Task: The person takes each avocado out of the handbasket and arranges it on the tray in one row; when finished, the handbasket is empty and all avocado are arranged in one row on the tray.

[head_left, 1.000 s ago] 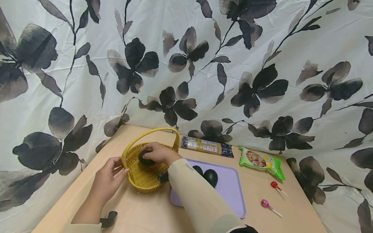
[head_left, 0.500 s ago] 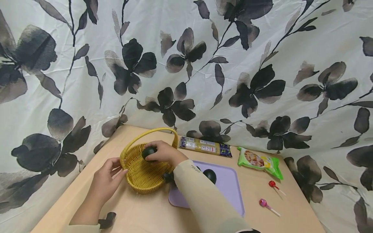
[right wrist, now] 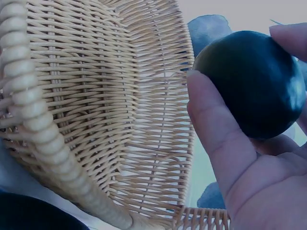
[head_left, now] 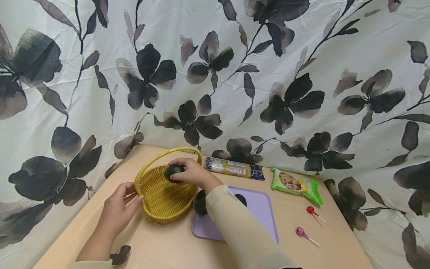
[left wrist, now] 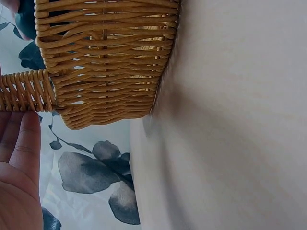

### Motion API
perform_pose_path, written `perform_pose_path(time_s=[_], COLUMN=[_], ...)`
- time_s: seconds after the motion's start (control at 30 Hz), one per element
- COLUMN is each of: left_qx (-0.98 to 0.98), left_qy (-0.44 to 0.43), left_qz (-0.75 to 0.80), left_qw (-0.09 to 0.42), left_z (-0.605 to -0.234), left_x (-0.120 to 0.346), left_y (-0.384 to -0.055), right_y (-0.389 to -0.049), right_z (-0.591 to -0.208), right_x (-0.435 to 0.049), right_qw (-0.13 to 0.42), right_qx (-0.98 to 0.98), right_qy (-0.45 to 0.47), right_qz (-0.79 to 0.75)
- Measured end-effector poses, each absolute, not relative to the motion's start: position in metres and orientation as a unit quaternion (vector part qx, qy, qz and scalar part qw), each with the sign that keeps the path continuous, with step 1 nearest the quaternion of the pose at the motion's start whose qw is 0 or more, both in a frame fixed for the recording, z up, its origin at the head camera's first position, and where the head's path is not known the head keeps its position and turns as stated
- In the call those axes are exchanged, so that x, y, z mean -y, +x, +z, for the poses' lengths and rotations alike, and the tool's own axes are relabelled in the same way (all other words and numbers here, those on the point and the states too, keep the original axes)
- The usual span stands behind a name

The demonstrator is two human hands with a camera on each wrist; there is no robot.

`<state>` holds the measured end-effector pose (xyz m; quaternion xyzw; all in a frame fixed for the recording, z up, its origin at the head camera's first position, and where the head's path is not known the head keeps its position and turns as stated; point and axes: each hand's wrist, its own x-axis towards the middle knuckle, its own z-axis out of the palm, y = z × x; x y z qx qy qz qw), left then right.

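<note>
A yellow woven basket (head_left: 168,198) with an arched handle stands on the table, its woven bottom showing. My left hand (head_left: 118,209) pinches the foot of the handle on the basket's left side; in the left wrist view, its fingers (left wrist: 29,143) lie against the wrapped handle (left wrist: 24,91). My right hand (head_left: 193,172) holds a dark green avocado (head_left: 173,173) between thumb and fingers. In the right wrist view, that avocado (right wrist: 252,84) appears close to the basket's rim. Another avocado (head_left: 240,200) lies on the purple tray (head_left: 262,213), partly hidden behind my right sleeve.
Behind the tray lies a long blue and gold packet (head_left: 234,168). To its right are a green snack bag (head_left: 295,185), a red lollipop (head_left: 310,210) and a pink lollipop (head_left: 300,231). A floral cloth (head_left: 235,74) hangs along the table's back edge.
My right hand has lifted the avocado from inside the basket, up and to the right. My left hand has kept its grip on the handle. The head view has shifted slightly.
</note>
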<state>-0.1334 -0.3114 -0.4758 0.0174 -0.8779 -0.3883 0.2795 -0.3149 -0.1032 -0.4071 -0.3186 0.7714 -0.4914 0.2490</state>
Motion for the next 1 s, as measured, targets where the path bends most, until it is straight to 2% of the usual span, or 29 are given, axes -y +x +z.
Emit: perform_pose_path(time_s=[0.23, 0.6, 0.83, 1.0], left_qx=[0.879, 0.879, 0.878, 0.879], left_qy=[0.013, 0.016, 0.015, 0.015], left_qz=[-0.385, -0.386, -0.384, -0.381], left_qw=[0.281, 0.28, 0.285, 0.287], left_z=[-0.476, -0.477, -0.479, -0.478], left_x=[0.313, 0.313, 0.313, 0.312], left_y=[-0.133, -0.133, -0.134, -0.134], right_y=[-0.315, -0.307, -0.306, -0.305], right_z=[-0.402, -0.399, -0.402, -0.403], right_x=[0.09, 0.069, 0.058, 0.05], right_qw=[0.204, 0.204, 0.161, 0.158], right_qx=[-0.801, -0.792, -0.788, -0.779], right_qy=[-0.344, -0.3, -0.314, -0.309], right_qz=[-0.446, -0.491, -0.505, -0.522])
